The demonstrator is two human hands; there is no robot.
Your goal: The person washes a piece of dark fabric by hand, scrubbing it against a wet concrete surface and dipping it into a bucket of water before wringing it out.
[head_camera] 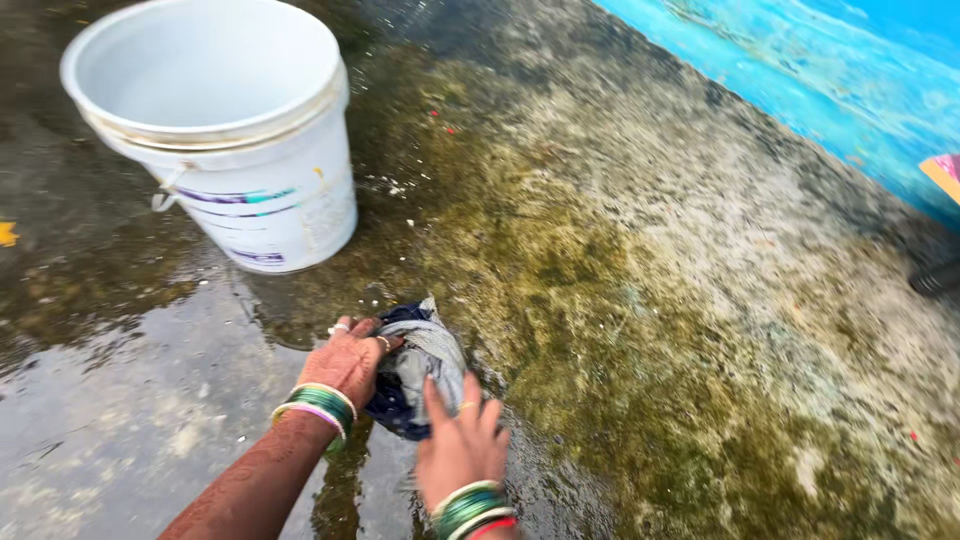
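A bunched wet cloth (425,365), grey and dark blue, lies on the wet concrete floor (640,300). My left hand (348,362) presses on its left side, fingers curled over the fabric. On the cloth's near right side rests my right hand (458,445), fingers spread against it. Both wrists carry green bangles. A white plastic bucket (230,130) stands upright beyond the cloth, to the upper left.
The floor is wet and stained green with algae, with a puddle (120,400) at the left. A blue painted wall (830,80) runs along the upper right. A dark object (935,278) sits at the right edge near the wall's base.
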